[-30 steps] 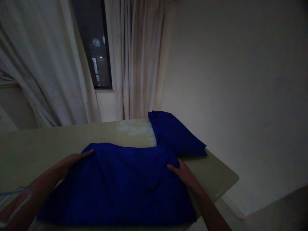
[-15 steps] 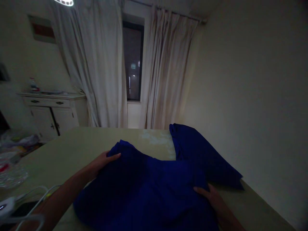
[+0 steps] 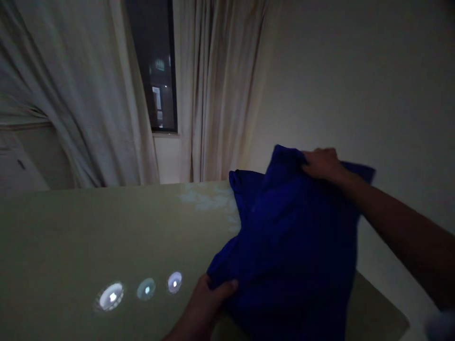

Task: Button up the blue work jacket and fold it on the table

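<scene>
A dark blue cloth is lifted off the pale green table at its right side. My right hand is raised and grips the cloth's upper edge. Lower down, near the bottom of the view, my left hand pinches the cloth's lower left edge with the thumb on top. The cloth hangs stretched and tilted between the two hands. A further fold of it still lies on the table behind.
Three bright light reflections show on the glossy tabletop. Pale curtains frame a dark window behind the table. A plain wall stands to the right, close to the table's right edge.
Both hands lay flat on the cloth spread on the table; now they grip it and have lifted it to the right, my right hand high, my left hand low.
</scene>
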A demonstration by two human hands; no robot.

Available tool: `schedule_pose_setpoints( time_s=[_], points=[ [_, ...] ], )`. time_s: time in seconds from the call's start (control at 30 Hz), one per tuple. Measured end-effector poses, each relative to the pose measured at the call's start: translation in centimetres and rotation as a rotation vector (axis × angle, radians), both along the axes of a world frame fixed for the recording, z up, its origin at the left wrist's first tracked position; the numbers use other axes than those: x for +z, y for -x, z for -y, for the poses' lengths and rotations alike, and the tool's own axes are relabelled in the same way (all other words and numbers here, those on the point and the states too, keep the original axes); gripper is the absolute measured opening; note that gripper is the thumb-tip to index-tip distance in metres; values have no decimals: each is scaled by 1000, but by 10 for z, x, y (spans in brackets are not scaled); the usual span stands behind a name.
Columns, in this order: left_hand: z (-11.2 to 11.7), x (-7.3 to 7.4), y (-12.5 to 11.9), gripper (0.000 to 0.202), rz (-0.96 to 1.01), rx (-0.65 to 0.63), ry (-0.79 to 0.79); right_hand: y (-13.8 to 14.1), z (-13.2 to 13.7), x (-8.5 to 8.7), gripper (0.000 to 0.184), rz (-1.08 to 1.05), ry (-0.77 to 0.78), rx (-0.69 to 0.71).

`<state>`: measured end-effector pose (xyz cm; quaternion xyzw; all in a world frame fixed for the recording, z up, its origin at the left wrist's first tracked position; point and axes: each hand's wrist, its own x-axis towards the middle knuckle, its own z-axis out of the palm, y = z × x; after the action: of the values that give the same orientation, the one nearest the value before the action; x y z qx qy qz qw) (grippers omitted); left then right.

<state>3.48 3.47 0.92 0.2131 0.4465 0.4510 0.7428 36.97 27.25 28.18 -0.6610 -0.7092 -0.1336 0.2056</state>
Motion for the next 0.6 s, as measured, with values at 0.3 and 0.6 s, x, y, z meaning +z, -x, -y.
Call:
schedule_pose_setpoints(
  time_s=[0.3,0.6],
  points=[
    [-44,-94,-81,80,-20,-248,-50,131,-56,-212,43,-18,264,-31],
    [-114,-49,-69,101,-198,40,-113,36,-46,-234,57,-154,275,77]
  ],
)
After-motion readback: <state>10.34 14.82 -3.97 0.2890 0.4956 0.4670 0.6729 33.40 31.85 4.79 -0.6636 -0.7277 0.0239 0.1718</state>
